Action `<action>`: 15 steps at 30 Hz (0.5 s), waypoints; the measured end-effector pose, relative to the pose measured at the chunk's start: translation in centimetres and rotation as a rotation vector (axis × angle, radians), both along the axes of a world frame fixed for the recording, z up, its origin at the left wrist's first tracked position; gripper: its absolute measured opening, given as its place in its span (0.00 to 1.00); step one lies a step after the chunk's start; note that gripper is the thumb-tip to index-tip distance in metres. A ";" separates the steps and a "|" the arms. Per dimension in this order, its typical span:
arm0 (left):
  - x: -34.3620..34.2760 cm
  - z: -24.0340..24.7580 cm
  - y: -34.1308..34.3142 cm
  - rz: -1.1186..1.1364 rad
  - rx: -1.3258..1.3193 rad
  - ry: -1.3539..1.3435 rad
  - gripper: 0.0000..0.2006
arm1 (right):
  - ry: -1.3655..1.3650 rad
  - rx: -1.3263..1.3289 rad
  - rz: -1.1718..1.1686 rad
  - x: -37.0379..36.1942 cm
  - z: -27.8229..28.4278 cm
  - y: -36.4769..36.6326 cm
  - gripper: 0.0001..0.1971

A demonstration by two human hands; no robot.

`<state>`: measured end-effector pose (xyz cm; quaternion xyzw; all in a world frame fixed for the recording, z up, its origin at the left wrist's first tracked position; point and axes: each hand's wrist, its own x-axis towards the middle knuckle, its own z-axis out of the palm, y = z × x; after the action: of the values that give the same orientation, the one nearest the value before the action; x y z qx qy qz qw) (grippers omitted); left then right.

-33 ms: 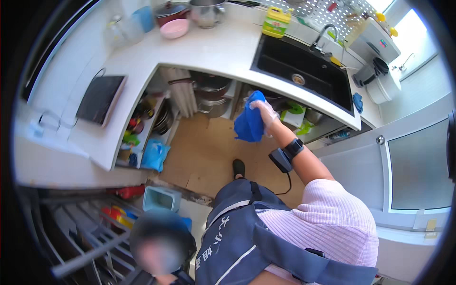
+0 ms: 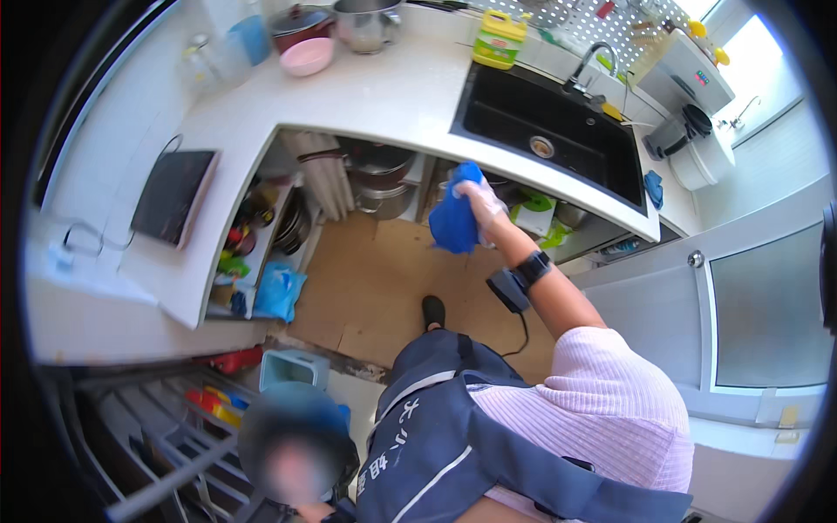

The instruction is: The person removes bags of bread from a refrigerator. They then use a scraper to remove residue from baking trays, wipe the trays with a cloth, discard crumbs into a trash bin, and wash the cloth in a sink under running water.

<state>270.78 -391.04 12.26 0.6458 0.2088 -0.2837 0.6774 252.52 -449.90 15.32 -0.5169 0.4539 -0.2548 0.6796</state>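
Note:
My right hand (image 2: 481, 205), in a thin clear glove, is closed on a bunched blue cloth (image 2: 452, 220). The cloth hangs just in front of the open cupboard under the counter, near the left end of the black sink (image 2: 558, 152). My left hand is out of view. Inside the cupboard, stacked metal pots (image 2: 384, 193) stand left of the cloth, and a green and white package (image 2: 532, 212) lies right of it. On my right wrist are a dark watch-like band (image 2: 532, 268) and a small grey device (image 2: 507, 290) with a cable.
A yellow jug (image 2: 500, 41) stands behind the sink, with a pink bowl (image 2: 308, 57) farther left. A black flat panel (image 2: 174, 198) rests on the left counter. A pale blue bin (image 2: 292, 370) is by a metal rack (image 2: 157, 436). Another person's blurred head (image 2: 296, 444) shows at lower left.
The view has shifted a little, so the counter and sink appear slightly farther left. My right hand still holds the blue cloth in nearly the same place.

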 end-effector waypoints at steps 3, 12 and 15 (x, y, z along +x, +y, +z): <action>-4.1 -0.2 -14.4 -0.223 0.095 -0.038 0.21 | 0.598 -0.807 -0.004 3.9 -2.7 -9.4 0.33; 0.9 1.7 -38.5 -0.642 0.089 -0.108 0.17 | 1.004 -1.023 0.474 16.3 -8.5 -18.8 0.23; 6.3 -3.3 -43.6 -0.803 0.076 0.121 0.16 | 0.949 -0.973 0.370 10.9 -8.9 -20.5 0.22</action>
<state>277.05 -434.68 9.01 0.6828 -0.0100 -0.5552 0.4748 263.44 -470.39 6.44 -0.8862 0.4406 -0.0563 0.1320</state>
